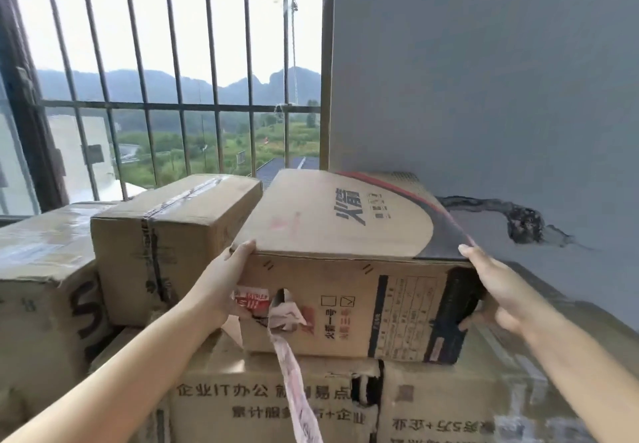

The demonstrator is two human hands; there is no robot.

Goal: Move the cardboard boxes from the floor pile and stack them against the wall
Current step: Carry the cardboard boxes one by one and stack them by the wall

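Nearest the camera, two bare forearms are extended toward the stack; at about eight o'clock, the large box (38, 269) at the left edge is seen, with a taped box (173, 235) resting just beside it at nine to ten o'clock. The left hand (224, 276) is pressed against the left end of the printed box (345, 269), its fingers wrapped over the top corner, so that side is clamped rather than merely touched. The printed box, at the centre, is set on the lower boxes (276, 404) at six o'clock, tilted slightly, its far end close to the grey wall (484, 79) at one o'clock; a loose strip of tape (294, 384) is left dangling from its torn front. The right hand (498, 294) is curled round the right front corner, thumb above and fingers tucked near the lower edge. By this two-sided hold the box is judged to be steadied for seating squarely. Little room is left on the left, where the taped box nearly touches; open room is seen on the right along the wall, above the lower boxes.
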